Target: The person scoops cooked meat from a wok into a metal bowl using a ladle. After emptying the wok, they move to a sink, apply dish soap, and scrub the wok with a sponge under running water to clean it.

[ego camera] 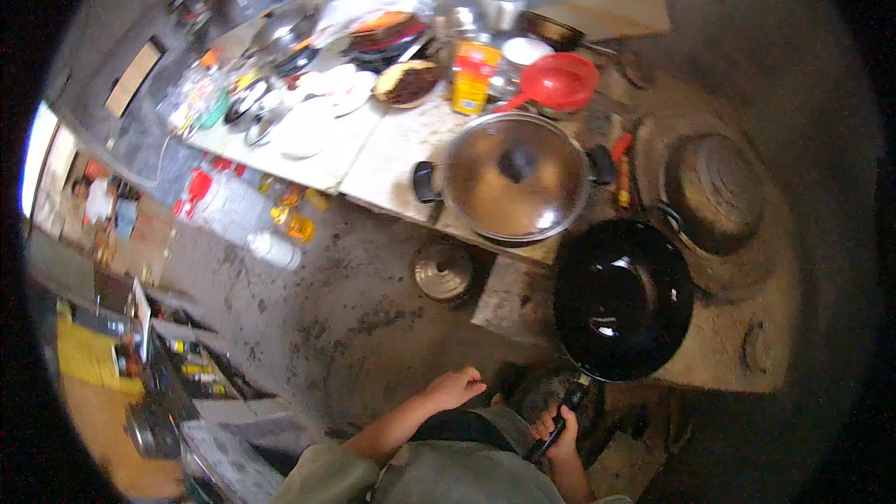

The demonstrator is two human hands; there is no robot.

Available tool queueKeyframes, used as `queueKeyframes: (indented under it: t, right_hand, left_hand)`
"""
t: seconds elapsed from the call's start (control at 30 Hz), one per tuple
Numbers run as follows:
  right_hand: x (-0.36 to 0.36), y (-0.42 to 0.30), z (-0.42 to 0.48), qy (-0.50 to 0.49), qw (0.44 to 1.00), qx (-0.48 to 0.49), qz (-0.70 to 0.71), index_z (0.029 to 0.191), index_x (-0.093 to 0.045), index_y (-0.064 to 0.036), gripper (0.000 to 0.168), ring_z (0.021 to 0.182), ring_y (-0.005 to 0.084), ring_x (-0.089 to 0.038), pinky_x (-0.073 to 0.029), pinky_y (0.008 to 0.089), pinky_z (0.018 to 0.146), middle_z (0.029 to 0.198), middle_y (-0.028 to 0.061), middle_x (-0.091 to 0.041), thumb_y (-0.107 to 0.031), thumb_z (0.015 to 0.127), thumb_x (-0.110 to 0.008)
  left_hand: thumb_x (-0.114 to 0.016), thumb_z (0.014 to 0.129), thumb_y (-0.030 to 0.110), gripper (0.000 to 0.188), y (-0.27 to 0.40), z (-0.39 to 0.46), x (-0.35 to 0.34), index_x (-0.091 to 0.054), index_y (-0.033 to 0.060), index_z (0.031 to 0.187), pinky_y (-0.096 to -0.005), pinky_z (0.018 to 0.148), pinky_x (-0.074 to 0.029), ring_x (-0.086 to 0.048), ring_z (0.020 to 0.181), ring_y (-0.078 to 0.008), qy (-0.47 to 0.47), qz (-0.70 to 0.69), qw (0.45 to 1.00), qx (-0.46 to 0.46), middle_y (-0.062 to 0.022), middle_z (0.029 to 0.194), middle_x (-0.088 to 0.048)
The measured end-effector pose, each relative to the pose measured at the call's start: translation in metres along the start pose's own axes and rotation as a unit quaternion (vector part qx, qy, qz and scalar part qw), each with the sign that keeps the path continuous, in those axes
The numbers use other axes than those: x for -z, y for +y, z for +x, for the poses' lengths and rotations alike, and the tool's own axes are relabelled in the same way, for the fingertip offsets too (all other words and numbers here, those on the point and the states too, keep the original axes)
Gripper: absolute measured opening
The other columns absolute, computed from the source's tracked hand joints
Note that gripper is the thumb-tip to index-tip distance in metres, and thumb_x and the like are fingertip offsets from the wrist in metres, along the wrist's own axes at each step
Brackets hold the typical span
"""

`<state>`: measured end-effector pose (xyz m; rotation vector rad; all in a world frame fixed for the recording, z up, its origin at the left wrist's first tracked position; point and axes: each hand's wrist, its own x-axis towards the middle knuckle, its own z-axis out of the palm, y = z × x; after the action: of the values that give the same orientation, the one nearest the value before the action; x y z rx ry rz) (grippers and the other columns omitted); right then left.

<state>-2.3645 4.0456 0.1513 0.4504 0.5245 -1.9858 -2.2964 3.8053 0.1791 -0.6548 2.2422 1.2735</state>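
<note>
My right hand (556,432) is closed around the black handle of a dark, glossy wok (623,301), whose hollow faces up. The wok is beside the counter's front edge, at the right. My left hand (455,388), in front of my body, touches no object; its fingers are loosely curled, and nothing shows in it. Beyond the wok, a wide pan with a glass lid (516,178) and two black side handles sits on the counter. A red plastic strainer (558,82) lies behind that pan.
At the right, a round metal lid or pan (714,192) covers part of the stove top. Plates (304,129), a bowl of dark food (409,84) and a yellow-orange carton (474,77) stand on the counter (392,154). Bottles (273,249) stand below. A person (99,199) is far left.
</note>
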Motion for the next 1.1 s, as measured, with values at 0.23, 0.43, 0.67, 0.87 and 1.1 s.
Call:
queueKeyframes:
  t: [0.23,0.43,0.67,0.87,1.1]
  right_hand:
    - [-0.042,0.014,0.041,0.065,0.991,0.101,-0.054,0.070,-0.045,-0.012,0.026,0.049,0.0135,-0.042,-0.037,0.0294,0.048,0.055,-0.0002,-0.042,-0.037,0.079,-0.047]
    - [-0.075,0.051,0.024,0.220,0.917,0.232,-0.239,0.078,-0.047,-0.010,0.046,0.056,0.0119,-0.040,-0.035,0.0265,0.051,0.067,0.0002,-0.045,-0.056,0.074,-0.042]
    - [-0.051,0.203,0.031,0.120,0.915,-0.002,-0.385,0.071,-0.044,-0.011,0.036,0.054,0.0133,-0.038,-0.034,0.0278,0.049,0.063,0.0010,-0.042,-0.046,0.078,-0.039]
    - [-0.044,0.280,0.105,0.065,0.826,-0.313,-0.465,0.066,-0.041,-0.012,0.031,0.052,0.0144,-0.037,-0.034,0.0289,0.047,0.059,0.0017,-0.039,-0.038,0.082,-0.037]
    - [-0.122,0.377,0.263,-0.017,0.800,-0.431,-0.417,0.055,-0.025,-0.014,0.033,0.045,0.0145,-0.025,-0.028,0.0290,0.043,0.050,0.0013,-0.025,-0.025,0.085,-0.031]
  left_hand:
    - [-0.049,0.081,0.037,0.038,-0.039,-0.075,0.020,-0.047,0.0038,0.101,-0.0304,0.077,-0.041,-0.052,0.092,-0.0213,0.063,-0.160,0.985,-0.013,-0.0106,0.096,-0.055]
    - [-0.048,0.081,0.039,0.038,-0.145,-0.182,0.000,-0.047,0.0058,0.100,-0.0294,0.075,-0.041,-0.054,0.088,-0.0196,0.232,-0.295,0.926,-0.030,-0.0113,0.094,-0.056]
    - [-0.054,0.078,0.023,0.027,-0.261,-0.316,0.004,-0.049,0.0039,0.095,-0.0281,0.074,-0.041,-0.054,0.084,-0.0177,0.503,-0.385,0.774,0.016,-0.0095,0.089,-0.056]
    - [-0.057,0.075,0.012,0.021,-0.309,-0.381,0.007,-0.050,0.0048,0.093,-0.0244,0.072,-0.041,-0.053,0.081,-0.0134,0.647,-0.466,0.604,-0.018,-0.0057,0.087,-0.056]
    - [-0.029,0.084,0.048,0.047,-0.331,-0.547,0.047,-0.048,0.0109,0.107,-0.0382,0.091,-0.031,-0.043,0.107,-0.0199,0.653,-0.607,0.036,-0.451,-0.0035,0.115,-0.047]
